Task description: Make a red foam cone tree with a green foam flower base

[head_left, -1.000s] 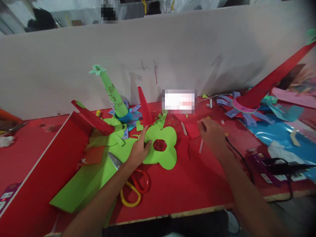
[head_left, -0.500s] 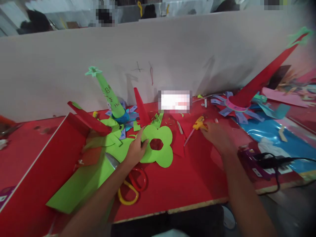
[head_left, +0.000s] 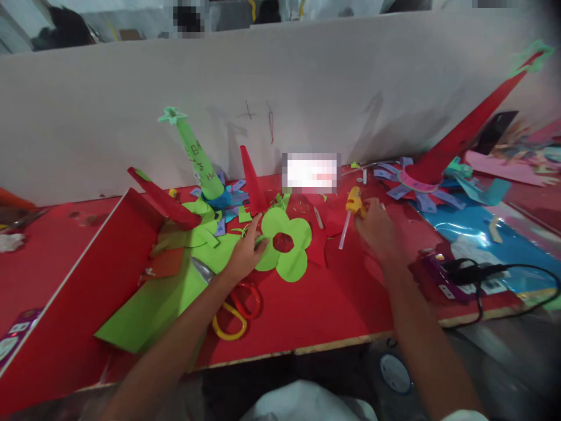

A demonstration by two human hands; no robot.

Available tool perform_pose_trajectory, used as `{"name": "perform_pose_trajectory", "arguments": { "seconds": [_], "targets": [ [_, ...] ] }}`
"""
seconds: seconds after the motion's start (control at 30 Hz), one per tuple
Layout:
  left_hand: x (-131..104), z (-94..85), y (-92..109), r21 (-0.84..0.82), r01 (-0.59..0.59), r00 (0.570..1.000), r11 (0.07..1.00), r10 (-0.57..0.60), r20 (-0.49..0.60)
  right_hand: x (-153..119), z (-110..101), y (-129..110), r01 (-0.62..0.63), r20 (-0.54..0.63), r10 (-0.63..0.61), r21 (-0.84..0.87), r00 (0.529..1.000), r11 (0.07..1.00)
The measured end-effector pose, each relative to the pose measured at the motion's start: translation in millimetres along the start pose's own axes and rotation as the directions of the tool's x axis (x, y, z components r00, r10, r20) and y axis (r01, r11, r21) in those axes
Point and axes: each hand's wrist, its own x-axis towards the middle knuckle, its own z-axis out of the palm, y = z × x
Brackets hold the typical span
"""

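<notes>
My left hand (head_left: 246, 252) rests at the left edge of a green flower-shaped cutout (head_left: 294, 234), thumb and finger apart, touching its petals. The cutout lies on the red table and has a hole in its middle. To the right, my right hand (head_left: 376, 225) is closed round a small yellow glue gun (head_left: 354, 200) with a clear stick pointing down towards the table. Scissors (head_left: 232, 310) with red and yellow handles lie below my left wrist. A red cone (head_left: 252, 178) stands behind the cutout.
A green cone (head_left: 201, 164) with a star top stands back left, beside green paper sheets (head_left: 144, 316). A tall red cone (head_left: 468, 131) leans at the right above a blue sheet (head_left: 464, 228). A purple box (head_left: 451, 280) with a black cable lies near the front right.
The glue gun has turned, its stick now pointing more steeply down. The flower cutout has turned slightly under my left hand. The whole view has shifted a little.
</notes>
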Motion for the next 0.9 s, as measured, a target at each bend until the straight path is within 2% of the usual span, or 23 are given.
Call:
{"name": "perform_pose_trajectory", "arguments": {
  "seconds": [0.1, 0.27, 0.33, 0.43, 0.5, 0.6, 0.77, 0.9],
  "targets": [
    [1.1, -0.9, -0.6, 0.006, -0.017, 0.999, 1.000, 0.017, 0.029, 3.1, 11.2, -5.5, 0.052, -0.040, -0.045, 0.192, 0.998, 0.980],
    [5.0, -1.2, -5.2, -0.011, -0.052, 0.998, 0.999, 0.051, -0.026, -3.4, 20.5, -24.0, 0.222, -0.082, -0.207, 0.303, 0.975, 0.927],
    [5.6, -0.7, -5.9, 0.000, -0.023, 0.999, 1.000, 0.023, -0.044, -9.5, 20.7, -33.2, 0.211, -0.072, -0.198, 0.331, 0.977, 0.920],
    [4.0, -0.3, -3.6, 0.050, 0.030, 0.997, 0.998, -0.026, -0.071, -18.5, 19.1, -48.3, 0.083, -0.076, -0.063, 0.306, 0.995, 0.948],
    [1.7, -0.1, -0.6, 0.105, 0.040, 0.999, 0.994, -0.036, -0.039, -22.5, 17.6, -60.0, 0.077, -0.075, -0.056, 0.324, 0.996, 0.943],
    [-1.8, 0.7, 3.9, 0.215, 0.031, 0.998, 0.976, -0.042, 0.046, -24.7, 17.3, -80.7, 0.156, -0.096, -0.132, 0.322, 0.987, 0.934],
    [-6.0, 1.0, 8.6, 0.396, -0.009, 0.991, 0.918, -0.046, 0.129, -28.4, 25.6, -111.5, 0.337, -0.045, -0.334, 0.161, 0.942, 0.928],
    [-7.8, -0.5, 8.7, 0.428, 0.000, 0.989, 0.904, -0.063, 0.133, -36.7, 33.8, -107.7, 0.404, 0.021, -0.414, 0.176, 0.910, 0.898]
  ]
}}
